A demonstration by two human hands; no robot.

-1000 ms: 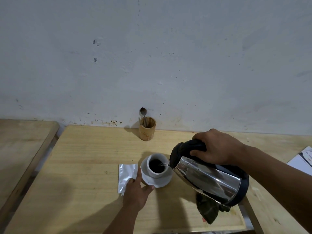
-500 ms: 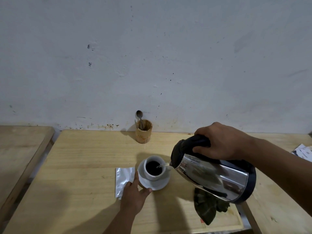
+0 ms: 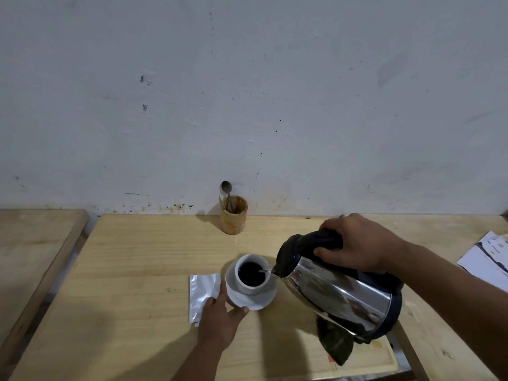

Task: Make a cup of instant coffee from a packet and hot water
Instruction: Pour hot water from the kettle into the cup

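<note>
The cup [image 3: 252, 275], dark inside, sits on its saucer [image 3: 255, 299] mid-table [image 3: 137, 270]. My right hand [image 3: 358, 244] is wrapped tight round the handle of the tilted kettle [image 3: 338, 288], spout at the rim. My left hand [image 3: 220, 318], fingers loosely spread, steadies the saucer's edge, partly over the packet [image 3: 202, 294].

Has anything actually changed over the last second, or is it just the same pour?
Nearly the same. The dark liquid in the cup looks a little higher. The right hand keeps the kettle tipped; the left hand still steadies the saucer. The packet has not moved.
</note>
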